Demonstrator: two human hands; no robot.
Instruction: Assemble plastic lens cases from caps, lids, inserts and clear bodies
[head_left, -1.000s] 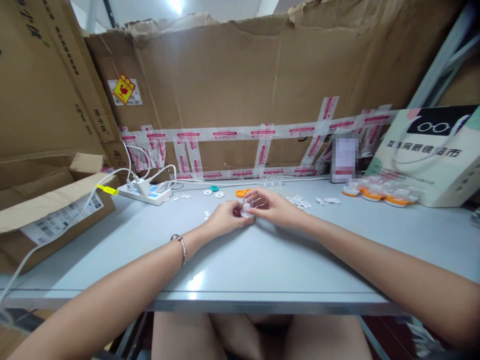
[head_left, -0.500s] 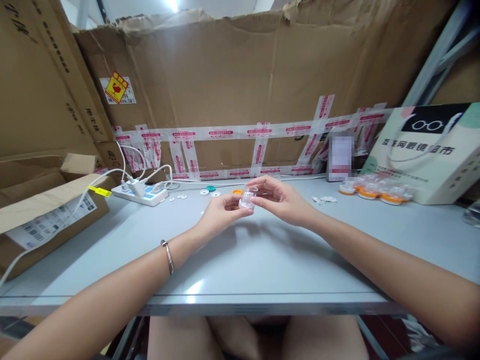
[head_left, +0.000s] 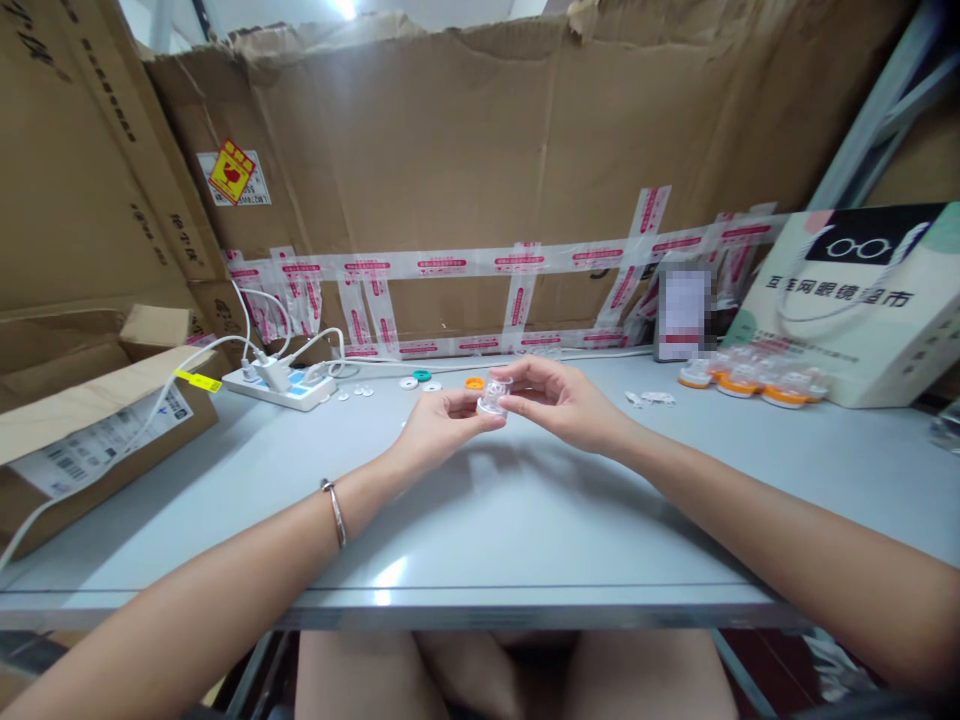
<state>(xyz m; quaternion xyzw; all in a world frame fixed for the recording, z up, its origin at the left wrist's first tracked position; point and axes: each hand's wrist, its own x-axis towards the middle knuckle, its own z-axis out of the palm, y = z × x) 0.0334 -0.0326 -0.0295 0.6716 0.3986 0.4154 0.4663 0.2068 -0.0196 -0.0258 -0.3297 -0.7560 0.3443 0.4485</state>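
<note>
Above the middle of the grey table, both hands meet around a small clear plastic container [head_left: 496, 391] with a white and orange base. My left hand [head_left: 448, 421] is closed on its lower part, thumb toward me. From the right, my right hand [head_left: 559, 398] grips the clear upper part between thumb and fingers. An orange ring [head_left: 475, 383] lies on the table just behind. To the left of it are a green ring [head_left: 421, 376] and white discs [head_left: 409, 384]. What fills the clear part is too small to make out.
A white power strip [head_left: 289, 388] with plugged-in cables and an open cardboard box [head_left: 97, 440] stand left. At the right are several clear containers with orange bases [head_left: 784, 396], a paper bag [head_left: 847, 300], a phone [head_left: 682, 312] and small white pieces [head_left: 651, 398]. Cardboard [head_left: 450, 150] walls the back.
The clear container has tilted or lowered very slightly in my fingers. Both hands keep their hold and have barely shifted.
</note>
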